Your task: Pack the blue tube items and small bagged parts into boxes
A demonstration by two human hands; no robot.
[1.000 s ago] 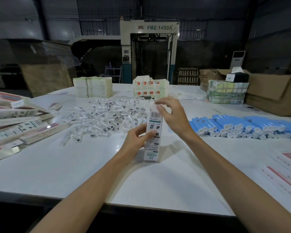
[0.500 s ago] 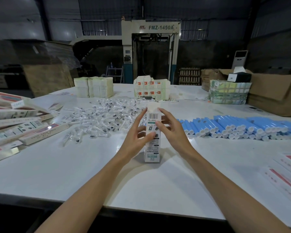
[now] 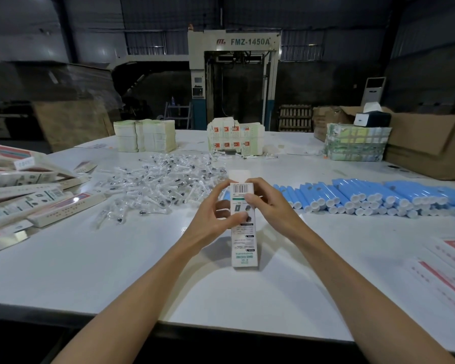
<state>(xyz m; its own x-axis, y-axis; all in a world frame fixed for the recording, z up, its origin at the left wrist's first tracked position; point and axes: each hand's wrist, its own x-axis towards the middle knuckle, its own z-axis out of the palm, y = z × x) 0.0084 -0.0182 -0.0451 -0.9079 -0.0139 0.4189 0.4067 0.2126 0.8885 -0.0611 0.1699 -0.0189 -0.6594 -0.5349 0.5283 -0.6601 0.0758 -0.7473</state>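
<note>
Far left, long boxes (image 3: 24,203) are lying on the counter (image 3: 90,271), with bagged parts (image 3: 163,185) heaped next to them. The left grip (image 3: 210,227) and right grip (image 3: 271,208) are both pinching the upright box (image 3: 244,245) near its top, center counter. The blue tubes (image 3: 378,198) are lying off right.

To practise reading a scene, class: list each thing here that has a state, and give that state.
Box: standing on end, top flap open.
Left hand: grips the box.
Right hand: grips the box near its top.
Blue tubes: lying in rows, unpacked.
Bagged parts: loose heap, unpacked.
</note>
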